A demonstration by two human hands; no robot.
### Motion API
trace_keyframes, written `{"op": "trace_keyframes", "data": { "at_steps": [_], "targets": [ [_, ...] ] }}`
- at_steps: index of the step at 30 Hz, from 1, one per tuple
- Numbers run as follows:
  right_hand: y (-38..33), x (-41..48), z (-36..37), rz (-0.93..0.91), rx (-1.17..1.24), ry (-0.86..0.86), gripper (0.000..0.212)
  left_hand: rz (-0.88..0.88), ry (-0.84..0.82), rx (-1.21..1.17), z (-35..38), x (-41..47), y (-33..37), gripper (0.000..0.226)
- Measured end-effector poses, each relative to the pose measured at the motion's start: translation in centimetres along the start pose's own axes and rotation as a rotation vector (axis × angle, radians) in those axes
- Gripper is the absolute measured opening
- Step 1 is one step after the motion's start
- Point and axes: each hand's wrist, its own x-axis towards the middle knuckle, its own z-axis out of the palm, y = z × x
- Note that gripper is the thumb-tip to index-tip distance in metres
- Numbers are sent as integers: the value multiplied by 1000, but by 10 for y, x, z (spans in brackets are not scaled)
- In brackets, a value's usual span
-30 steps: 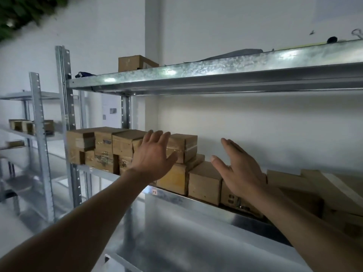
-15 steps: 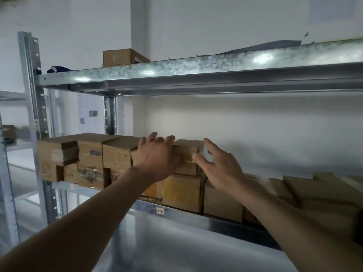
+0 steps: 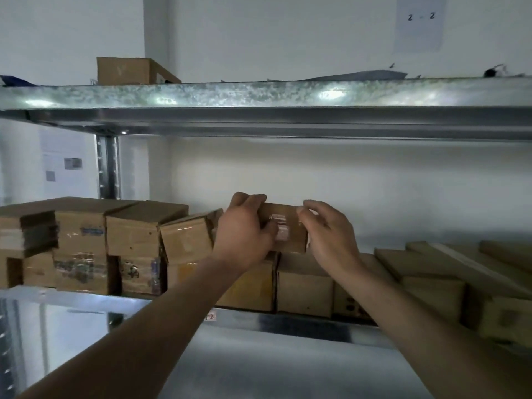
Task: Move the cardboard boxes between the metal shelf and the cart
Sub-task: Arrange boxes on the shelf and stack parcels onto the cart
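**Metal shelf**: three levels in view, with one upright post at far left.

**Top level:** one cardboard box.

**Middle level, upper tier:** five small boxes, counted left to right. The fifth is the held box, gripped by two hands, the left hand and the right hand.

**Middle level, lower tier:** at least six lower boxes, several partly hidden.

**Right end:** long flat cartons overlap, so their number cannot be told.

**Wall, upper right:** one paper sheet.

A storeroom: galvanised metal shelf racks stacked with taped cardboard boxes.
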Motion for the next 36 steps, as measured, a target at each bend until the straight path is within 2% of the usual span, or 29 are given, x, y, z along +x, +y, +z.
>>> {"op": "trace_keyframes", "data": {
  "at_steps": [6, 9, 13, 17, 20, 24, 27, 29, 34, 36],
  "targets": [
    [14, -13, -37, -16, -47, 128, 10, -55, -44, -259, 27, -9, 23, 49],
    [22, -19, -51, 4, -107, 152, 12, -82, -107, -340, 38, -16, 31, 47],
    [26, -27, -60, 132, -124, 105, 18, -174, -218, -377, 46, -17, 38, 47],
    [21, -32, -62, 152, -174, 39, 21, -248, -285, -422, 49, -15, 46, 44],
    [17, -36, -64, 122, -143, 68, 20, -299, -263, -526, 51, -18, 48, 46],
    [20, -46, -78, 76, -65, 148, 12, -344, -182, -689, 54, -27, 60, 25],
    [23, -56, -98, 60, -68, 222, 4, -317, -148, -773, 59, -36, 80, 18],
    [24, -64, -118, 90, -53, 248, 11, -310, -157, -809, 64, -43, 98, 21],
    [29, -95, -185, 155, -65, 243, 48, -325, -262, -917, 81, -68, 161, 50],
    [32, -112, -219, 183, -66, 242, 56, -313, -331, -948, 89, -81, 191, 43]
  ]
}}
